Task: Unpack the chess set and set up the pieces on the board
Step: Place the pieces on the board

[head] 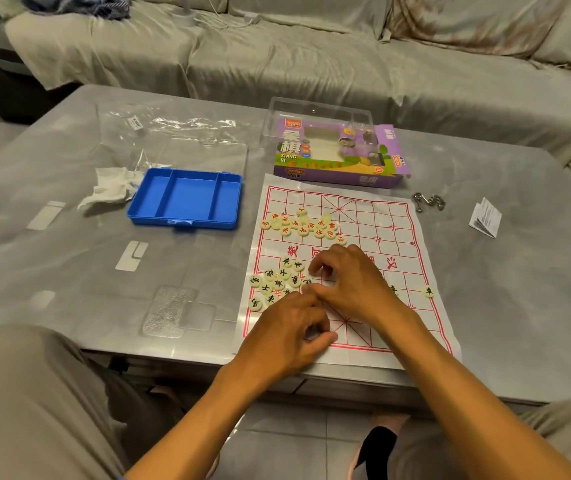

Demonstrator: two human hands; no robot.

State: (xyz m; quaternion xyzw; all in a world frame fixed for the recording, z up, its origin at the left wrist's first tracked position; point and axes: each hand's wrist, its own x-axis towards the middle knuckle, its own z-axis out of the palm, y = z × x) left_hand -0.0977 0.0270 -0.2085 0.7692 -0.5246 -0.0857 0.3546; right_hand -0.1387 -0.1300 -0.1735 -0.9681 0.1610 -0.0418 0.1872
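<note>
Your left hand [291, 329] sits nearest, fingers curled over the board [412, 237]; whether it holds a piece, cannot tell. Your right hand [350, 282] curls at the black-marked pile [275, 282], contents hidden. Lift one disc, seat it on a line crossing. Soldier [428, 291] placed right. Red pile [306, 225] waits farther.

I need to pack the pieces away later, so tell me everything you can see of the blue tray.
The blue tray is a shallow rectangular box of glossy blue plastic, divided by two ribs into a wide middle compartment and a narrow one on each side. All three look empty. A small latch tab sits at its near edge. It lies flat on the table, left of the paper board; a crumpled white tissue touches its left end. Neither hand touches it.
</note>
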